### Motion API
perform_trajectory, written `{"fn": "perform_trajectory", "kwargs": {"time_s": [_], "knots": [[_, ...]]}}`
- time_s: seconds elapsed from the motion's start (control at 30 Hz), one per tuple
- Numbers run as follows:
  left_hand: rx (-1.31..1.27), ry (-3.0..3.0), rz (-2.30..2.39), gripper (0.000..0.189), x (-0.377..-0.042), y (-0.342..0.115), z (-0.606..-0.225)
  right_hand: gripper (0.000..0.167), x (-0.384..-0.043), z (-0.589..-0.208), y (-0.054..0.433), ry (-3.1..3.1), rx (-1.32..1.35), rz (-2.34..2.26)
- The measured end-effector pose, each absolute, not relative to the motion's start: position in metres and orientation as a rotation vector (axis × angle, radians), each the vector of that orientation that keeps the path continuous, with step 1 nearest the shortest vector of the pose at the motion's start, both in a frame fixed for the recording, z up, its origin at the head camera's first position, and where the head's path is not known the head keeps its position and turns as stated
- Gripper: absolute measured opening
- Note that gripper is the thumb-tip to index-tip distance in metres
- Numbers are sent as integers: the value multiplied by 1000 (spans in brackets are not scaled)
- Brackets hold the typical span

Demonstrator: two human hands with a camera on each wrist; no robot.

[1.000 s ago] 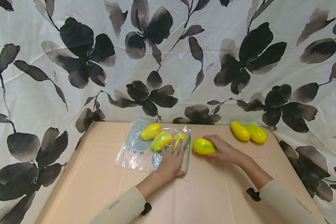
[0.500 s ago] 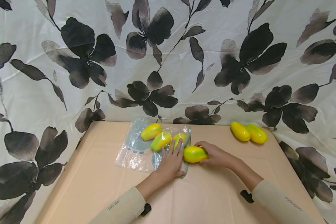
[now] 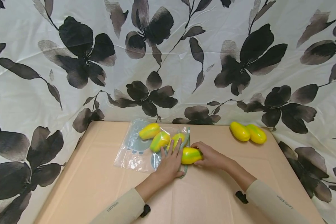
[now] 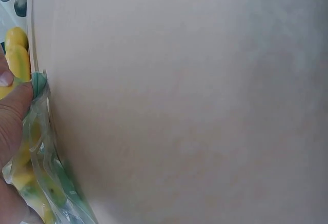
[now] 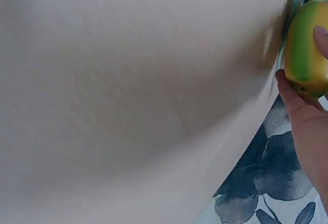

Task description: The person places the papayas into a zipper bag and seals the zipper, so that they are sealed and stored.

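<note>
My right hand (image 3: 210, 155) grips a glossy yellow papaya (image 3: 191, 155) with a green streak, fingers and thumb around its right end. The papaya's left end is right at the mouth of a clear zip bag (image 3: 134, 161) with a green edge, overlapping my left fingers. My left hand (image 3: 169, 163) lies on the bag near its mouth, fingers spread and straight. In the left wrist view its thumb (image 4: 19, 98) touches the green zip edge (image 4: 39, 84). Several similar papayas (image 3: 160, 141) lie inside the bag. In the right wrist view, the gripped papaya (image 5: 306, 47) shows its dimpled end.
Two more yellow papayas (image 3: 247, 133) lie side by side at the table's back right corner. The table (image 3: 100, 174) has a light tan covering. Behind it hangs a white cloth (image 3: 196, 102) printed with dark flowers.
My right hand has moved left and slightly nearer me, bringing the papaya from beside the bag to its mouth. My left hand has hardly moved.
</note>
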State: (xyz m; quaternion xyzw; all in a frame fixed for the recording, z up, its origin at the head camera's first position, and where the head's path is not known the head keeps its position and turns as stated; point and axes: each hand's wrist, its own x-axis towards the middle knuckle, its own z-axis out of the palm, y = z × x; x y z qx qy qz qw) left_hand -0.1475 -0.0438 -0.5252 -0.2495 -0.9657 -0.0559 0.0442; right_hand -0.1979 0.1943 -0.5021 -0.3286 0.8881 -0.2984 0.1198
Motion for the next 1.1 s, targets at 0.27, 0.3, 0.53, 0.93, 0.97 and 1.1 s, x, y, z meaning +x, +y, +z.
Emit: {"fn": "perform_trajectory", "kwargs": {"time_s": [0.27,0.3,0.53,0.93,0.97,1.1], "knots": [[-775,-2931,-183,118,-147,-45,-527,65,-200,-505,196,2603,-1025,-829],[-779,-2929,-176,119,-146,-46,-527,66,-200,-506,196,2607,-1029,-827],[-770,-2911,-160,119,-145,-47,-527,63,-203,-509,192,2616,-1011,-845],[-791,-2882,-128,113,-141,-46,-525,66,-202,-506,179,2652,-926,-878],[-793,-2883,-119,112,-140,-46,-524,64,-202,-507,179,2639,-915,-891],[-796,-2886,-99,113,-140,-48,-523,55,-202,-508,184,2582,-911,-950]]}}
